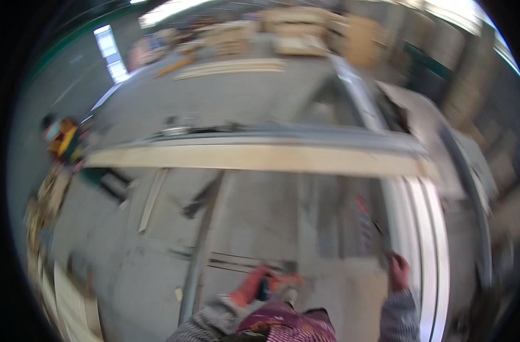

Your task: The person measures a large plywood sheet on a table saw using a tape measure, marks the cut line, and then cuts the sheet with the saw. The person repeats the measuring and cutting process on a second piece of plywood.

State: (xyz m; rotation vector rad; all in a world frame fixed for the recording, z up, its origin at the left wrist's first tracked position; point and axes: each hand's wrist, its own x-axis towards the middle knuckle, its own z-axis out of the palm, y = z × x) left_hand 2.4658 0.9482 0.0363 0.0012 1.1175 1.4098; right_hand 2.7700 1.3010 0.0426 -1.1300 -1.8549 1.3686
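- Lower right: right hand (399,273), fingers curled beside white rails (419,245); grip unclear.
- Rails run up-frame, just rightward.
- Lower centre: left hand (248,287), farther, closed on blurred dark object (264,289).

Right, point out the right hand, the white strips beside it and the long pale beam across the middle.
Right hand (399,273): head view, middle of the hand.
White strips (426,256): head view, middle of their length.
Pale beam (254,157): head view, near side face.

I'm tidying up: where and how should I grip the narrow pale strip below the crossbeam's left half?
Probably mid-length, from above, across its narrow width: the strip looks long, slim and straight, with nothing seen covering its middle.
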